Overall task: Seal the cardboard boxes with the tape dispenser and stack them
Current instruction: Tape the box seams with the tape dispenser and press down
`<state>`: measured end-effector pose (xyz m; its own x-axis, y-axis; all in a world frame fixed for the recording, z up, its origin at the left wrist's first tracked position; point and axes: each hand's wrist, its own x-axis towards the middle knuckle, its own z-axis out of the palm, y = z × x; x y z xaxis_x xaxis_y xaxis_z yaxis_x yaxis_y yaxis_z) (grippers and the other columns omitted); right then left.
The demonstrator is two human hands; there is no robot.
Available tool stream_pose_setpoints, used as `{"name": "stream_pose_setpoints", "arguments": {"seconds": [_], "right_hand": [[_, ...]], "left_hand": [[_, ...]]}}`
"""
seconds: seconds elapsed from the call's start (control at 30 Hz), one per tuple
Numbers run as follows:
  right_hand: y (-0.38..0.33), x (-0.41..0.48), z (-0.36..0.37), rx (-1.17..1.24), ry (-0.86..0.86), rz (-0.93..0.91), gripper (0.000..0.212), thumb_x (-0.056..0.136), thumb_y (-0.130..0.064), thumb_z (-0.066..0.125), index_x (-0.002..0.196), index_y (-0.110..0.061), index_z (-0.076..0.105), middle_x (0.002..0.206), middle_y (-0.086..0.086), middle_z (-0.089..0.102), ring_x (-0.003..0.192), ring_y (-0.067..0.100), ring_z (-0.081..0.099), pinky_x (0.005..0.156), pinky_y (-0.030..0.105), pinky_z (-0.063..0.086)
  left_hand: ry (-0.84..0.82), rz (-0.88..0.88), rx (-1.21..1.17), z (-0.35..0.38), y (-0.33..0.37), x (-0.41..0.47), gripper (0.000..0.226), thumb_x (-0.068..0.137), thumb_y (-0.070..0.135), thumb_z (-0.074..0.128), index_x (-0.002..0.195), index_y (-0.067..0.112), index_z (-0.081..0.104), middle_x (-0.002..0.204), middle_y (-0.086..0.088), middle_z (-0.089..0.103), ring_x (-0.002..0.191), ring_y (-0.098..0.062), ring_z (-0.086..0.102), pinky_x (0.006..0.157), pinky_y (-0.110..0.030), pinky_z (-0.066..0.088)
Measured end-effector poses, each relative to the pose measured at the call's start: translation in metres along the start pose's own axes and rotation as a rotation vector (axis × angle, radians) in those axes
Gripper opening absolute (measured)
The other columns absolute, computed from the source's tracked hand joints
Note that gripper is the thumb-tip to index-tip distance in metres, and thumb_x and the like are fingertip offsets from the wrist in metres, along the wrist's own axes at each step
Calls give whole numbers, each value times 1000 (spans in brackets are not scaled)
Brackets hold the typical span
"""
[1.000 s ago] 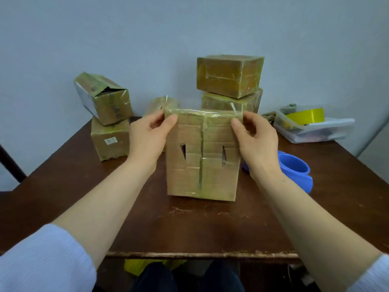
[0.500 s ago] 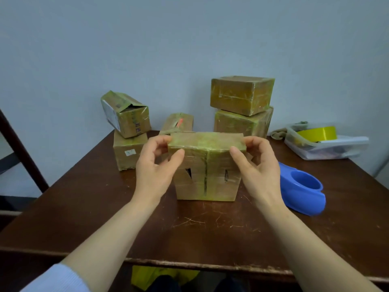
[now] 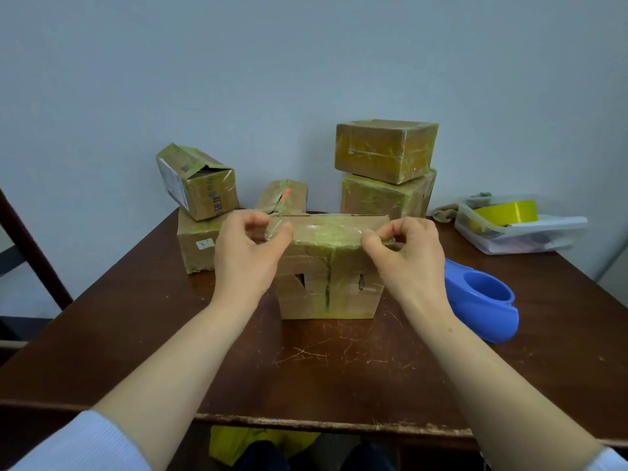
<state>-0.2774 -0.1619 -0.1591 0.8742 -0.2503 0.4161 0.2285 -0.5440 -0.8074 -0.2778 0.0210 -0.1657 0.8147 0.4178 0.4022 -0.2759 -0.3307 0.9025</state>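
A taped cardboard box (image 3: pixel 328 283) stands on the brown table (image 3: pixel 306 368) in front of me, with two small cuts in its near face. My left hand (image 3: pixel 248 256) pinches the box's top left corner between thumb and fingers. My right hand (image 3: pixel 407 256) pinches the top right corner the same way. A blue tape dispenser (image 3: pixel 482 300) lies on the table just right of the box, apart from both hands. Two sealed boxes are stacked at the back right, the upper one (image 3: pixel 384 149) on the lower (image 3: pixel 384 197).
At the back left an open-flapped box (image 3: pixel 197 181) leans on another box (image 3: pixel 197 243). A small box (image 3: pixel 282 197) sits behind the middle one. A clear plastic tub (image 3: pixel 520 229) with a yellow tape roll (image 3: pixel 506 212) stands at the far right. The wall is close behind.
The box was lowered from a raised hold and now stands on the table. My fingers have curled into pinches at its top corners. The view shifted slightly.
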Motion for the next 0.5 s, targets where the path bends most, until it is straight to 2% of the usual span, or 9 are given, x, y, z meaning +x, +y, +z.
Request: {"name": "stream_pose_setpoints", "arguments": {"seconds": [0.07,0.1,0.17,0.23,0.27,0.33,0.4,0.5], "right_hand": [[-2,5,-3,24,-9,16,48,77,-31,70,117,-23,44,116,-4,45,93,10,53,73,23,40],[-4,8,-5,34,-17,17,62,77,-31,69,129,-23,37,121,-3,45,95,12,54,79,27,42],[-7,10,-3,-56,-70,-17,72,80,-35,64,142,-23,30,130,-3,46,113,16,49,87,33,42],[-8,7,4,-168,-143,-41,73,80,-50,63,142,-23,35,134,-4,47,128,18,35,91,35,38],[-9,6,7,-162,-157,-23,74,77,-56,64,138,-23,39,133,-5,47,129,17,32,90,33,37],[-9,8,10,-53,-158,25,68,73,-57,68,128,-24,47,126,-7,50,120,12,39,85,27,36],[-8,14,7,-33,-159,-7,53,77,-52,68,120,-23,54,114,-9,54,106,8,47,83,25,40],[3,23,-5,-10,-154,-110,24,87,-36,63,106,-22,69,96,-13,65,94,5,58,82,23,47]], "left_hand": [[-60,-70,-45,-2,1,4,50,82,26,71,126,25,50,111,10,56,85,-1,54,77,-19,43],[-109,-84,-67,-1,1,4,57,83,27,70,134,25,46,114,12,57,87,0,54,79,-19,43],[-207,-91,-101,2,1,4,53,78,35,74,127,25,57,112,13,64,96,-3,61,87,-24,47],[-223,-132,-118,5,3,2,60,62,50,81,115,26,64,109,9,68,102,-12,64,93,-37,51],[-219,-163,-140,6,4,2,62,58,50,83,112,25,65,108,7,69,101,-14,65,93,-40,51],[-209,-179,-189,8,4,5,41,64,33,85,100,24,68,100,5,72,95,-15,67,91,-41,53],[-206,-155,-191,6,3,10,20,71,22,82,88,26,72,91,3,74,91,-17,69,89,-44,54],[-218,-65,-127,1,-2,13,16,75,31,77,90,26,75,91,4,74,93,-16,68,89,-44,53]]}}
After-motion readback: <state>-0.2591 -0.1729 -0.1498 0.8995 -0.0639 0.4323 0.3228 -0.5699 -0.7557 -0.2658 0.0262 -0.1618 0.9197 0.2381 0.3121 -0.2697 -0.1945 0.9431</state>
